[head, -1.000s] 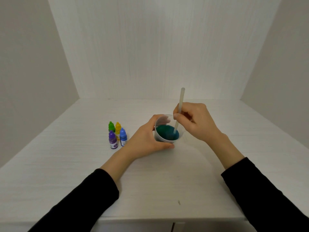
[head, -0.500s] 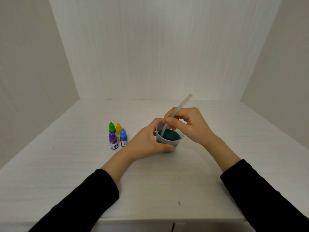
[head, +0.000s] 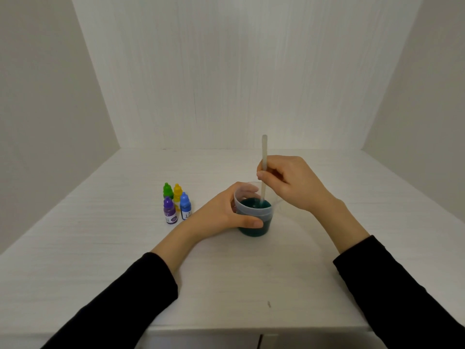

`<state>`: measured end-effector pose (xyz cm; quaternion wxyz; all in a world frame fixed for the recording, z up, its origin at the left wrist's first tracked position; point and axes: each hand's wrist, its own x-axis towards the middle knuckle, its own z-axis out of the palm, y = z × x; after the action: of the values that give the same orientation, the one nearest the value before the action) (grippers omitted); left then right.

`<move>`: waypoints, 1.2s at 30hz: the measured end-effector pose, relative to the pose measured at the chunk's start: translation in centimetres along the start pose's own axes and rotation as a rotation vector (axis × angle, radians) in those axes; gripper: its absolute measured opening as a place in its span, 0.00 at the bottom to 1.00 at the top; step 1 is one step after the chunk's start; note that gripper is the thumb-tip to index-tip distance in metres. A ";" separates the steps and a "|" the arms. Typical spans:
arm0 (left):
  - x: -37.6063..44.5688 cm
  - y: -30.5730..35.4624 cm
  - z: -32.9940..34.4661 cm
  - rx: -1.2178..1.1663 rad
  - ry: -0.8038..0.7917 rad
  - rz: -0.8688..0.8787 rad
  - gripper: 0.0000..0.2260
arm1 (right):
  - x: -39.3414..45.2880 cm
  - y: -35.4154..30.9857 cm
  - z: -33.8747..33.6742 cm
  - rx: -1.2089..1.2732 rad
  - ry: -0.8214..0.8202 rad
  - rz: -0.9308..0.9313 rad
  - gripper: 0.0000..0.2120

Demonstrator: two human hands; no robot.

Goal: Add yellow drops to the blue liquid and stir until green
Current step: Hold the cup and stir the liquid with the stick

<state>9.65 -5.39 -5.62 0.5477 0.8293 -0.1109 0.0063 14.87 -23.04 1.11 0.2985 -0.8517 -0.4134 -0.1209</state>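
Swung back upright, the stirring stick (head: 263, 170) sits pinched in my right hand (head: 289, 183) while my left hand (head: 224, 212) wraps the cup (head: 254, 217); liquid (head: 254, 205) looks teal-green, nearly finished.

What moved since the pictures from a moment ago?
The stirring stick swung: half a second ago its top leaned right, now it stands nearly upright in the right hand, its tip in the dark teal liquid. Nothing was picked up or let go. The left hand kept gripping the clear cup, and the four small dropper bottles stayed put.
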 end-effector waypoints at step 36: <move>0.1 0.1 0.0 -0.029 -0.043 -0.008 0.28 | 0.2 0.5 -0.3 -0.008 0.005 0.008 0.07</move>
<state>9.75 -5.43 -5.54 0.5571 0.8217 -0.1193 -0.0152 15.39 -23.40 1.23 0.2964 -0.8543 -0.4087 -0.1233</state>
